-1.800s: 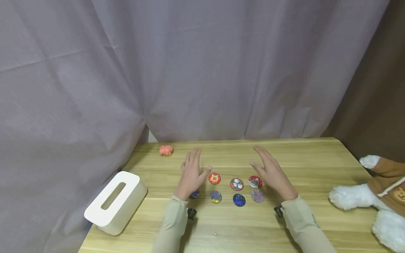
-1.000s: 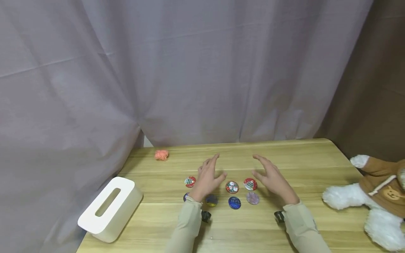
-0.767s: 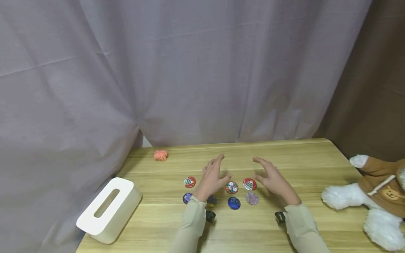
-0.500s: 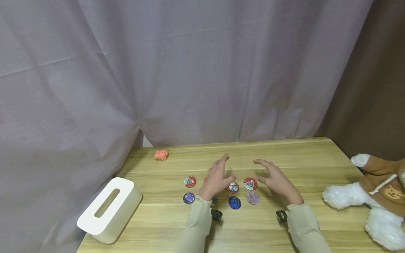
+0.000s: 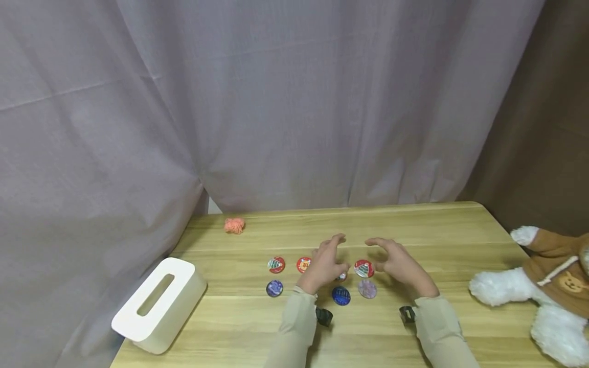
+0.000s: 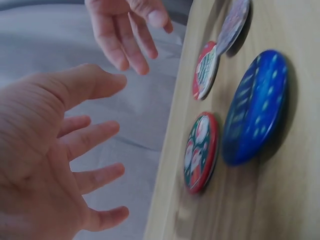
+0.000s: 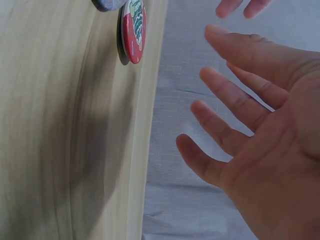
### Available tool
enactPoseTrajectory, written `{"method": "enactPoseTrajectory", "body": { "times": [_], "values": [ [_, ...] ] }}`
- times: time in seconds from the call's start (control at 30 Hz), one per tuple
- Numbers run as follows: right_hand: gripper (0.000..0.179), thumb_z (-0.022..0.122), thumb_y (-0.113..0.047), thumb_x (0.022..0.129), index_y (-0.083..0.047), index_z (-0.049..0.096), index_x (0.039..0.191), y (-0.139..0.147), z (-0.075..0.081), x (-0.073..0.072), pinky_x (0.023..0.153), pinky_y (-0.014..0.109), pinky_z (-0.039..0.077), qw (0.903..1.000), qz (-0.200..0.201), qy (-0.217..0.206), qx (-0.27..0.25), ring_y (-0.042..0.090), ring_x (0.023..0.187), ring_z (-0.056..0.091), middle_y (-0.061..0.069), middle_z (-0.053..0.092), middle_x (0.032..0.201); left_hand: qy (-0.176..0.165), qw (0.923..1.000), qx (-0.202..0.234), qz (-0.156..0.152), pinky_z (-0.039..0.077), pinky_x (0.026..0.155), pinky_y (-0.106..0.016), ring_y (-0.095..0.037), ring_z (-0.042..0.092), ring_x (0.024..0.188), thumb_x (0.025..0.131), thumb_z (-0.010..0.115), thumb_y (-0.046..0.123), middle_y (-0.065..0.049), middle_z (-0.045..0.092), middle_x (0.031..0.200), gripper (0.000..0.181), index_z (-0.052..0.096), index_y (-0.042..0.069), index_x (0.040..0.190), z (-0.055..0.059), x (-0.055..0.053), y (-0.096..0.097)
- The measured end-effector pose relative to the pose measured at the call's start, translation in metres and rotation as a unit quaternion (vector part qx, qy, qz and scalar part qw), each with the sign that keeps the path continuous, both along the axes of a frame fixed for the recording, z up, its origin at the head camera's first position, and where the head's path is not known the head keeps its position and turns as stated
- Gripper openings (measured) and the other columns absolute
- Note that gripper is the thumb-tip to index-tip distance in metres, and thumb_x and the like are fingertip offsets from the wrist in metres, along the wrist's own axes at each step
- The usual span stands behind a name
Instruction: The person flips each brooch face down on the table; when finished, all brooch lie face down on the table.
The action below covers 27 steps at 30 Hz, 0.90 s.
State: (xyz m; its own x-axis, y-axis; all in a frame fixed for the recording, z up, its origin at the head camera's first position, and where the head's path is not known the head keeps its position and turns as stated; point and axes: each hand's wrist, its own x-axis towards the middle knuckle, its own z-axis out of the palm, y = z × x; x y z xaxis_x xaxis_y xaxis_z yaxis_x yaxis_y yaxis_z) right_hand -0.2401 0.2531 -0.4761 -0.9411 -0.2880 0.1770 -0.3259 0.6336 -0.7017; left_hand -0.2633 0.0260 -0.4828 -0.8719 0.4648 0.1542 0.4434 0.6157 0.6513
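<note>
Both hands hover over round button badges and hold nothing. My left hand (image 5: 324,267), fingers spread and a little bent, hangs over a badge with snowmen (image 6: 201,152), mostly covering it in the head view. A dark blue badge (image 5: 341,295) lies just nearer. My right hand (image 5: 402,266), its fingers also loosely bent, is beside a red Christmas tree badge (image 5: 364,268) and a pale purple badge (image 5: 367,289). Farther left are a red and green badge (image 5: 276,265), a red-orange badge (image 5: 303,265) and a blue swirl badge (image 5: 274,288).
A white tissue box (image 5: 158,306) stands on the wooden table (image 5: 230,327) at left. Near the back edge lies a coral bundle of yarn (image 5: 234,225). A plush toy (image 5: 552,286) in a brown top sits at right. Grey curtain (image 5: 285,102) hangs behind.
My left hand has moved right across the badges and now sits closer to my right hand, uncovering the red-orange and blue swirl badges. My right hand has barely moved. The visible badges keep their places.
</note>
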Motion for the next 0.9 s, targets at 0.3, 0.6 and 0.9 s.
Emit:
{"method": "enactPoseTrajectory", "body": {
  "times": [0.3, 0.6, 0.9],
  "values": [
    [0.062, 0.074, 0.016, 0.067, 0.007, 0.061, 0.127, -0.002, -0.003, -0.001, 0.105, 0.071, 0.026, 0.9986, 0.0, -0.054, 0.003, 0.055, 0.13, 0.043, 0.028, 0.06, 0.132, 0.007, 0.9978, -0.062, -0.021, 0.033, 0.107, -0.049, -0.024, 0.048, 0.132, 0.085, 0.078, 0.016, -0.001, 0.059, 0.138, 0.061, 0.051, 0.016, 0.14, -0.009, 0.005, 0.017],
    [0.05, 0.073, 0.02, 0.061, 0.002, 0.07, 0.108, 0.001, -0.013, -0.009, 0.102, 0.067, 0.036, 0.9989, 0.024, -0.015, 0.038, 0.049, 0.117, 0.056, 0.019, 0.069, 0.113, 0.034, 0.9926, -0.112, -0.031, 0.038, 0.098, -0.047, -0.023, 0.053, 0.12, 0.08, 0.084, 0.017, 0.002, 0.068, 0.118, 0.057, 0.059, 0.017, 0.131, -0.013, 0.004, 0.028],
    [0.045, 0.071, 0.021, 0.056, -0.004, 0.072, 0.094, -0.002, -0.014, -0.011, 0.095, 0.062, 0.043, 0.9982, 0.03, 0.005, 0.051, 0.038, 0.102, 0.063, 0.009, 0.071, 0.099, 0.027, 0.9912, -0.125, -0.032, 0.037, 0.093, -0.047, -0.018, 0.053, 0.106, 0.079, 0.083, 0.013, 0.003, 0.066, 0.107, 0.045, 0.067, 0.017, 0.121, -0.014, 0.005, 0.03]
  ]
}}
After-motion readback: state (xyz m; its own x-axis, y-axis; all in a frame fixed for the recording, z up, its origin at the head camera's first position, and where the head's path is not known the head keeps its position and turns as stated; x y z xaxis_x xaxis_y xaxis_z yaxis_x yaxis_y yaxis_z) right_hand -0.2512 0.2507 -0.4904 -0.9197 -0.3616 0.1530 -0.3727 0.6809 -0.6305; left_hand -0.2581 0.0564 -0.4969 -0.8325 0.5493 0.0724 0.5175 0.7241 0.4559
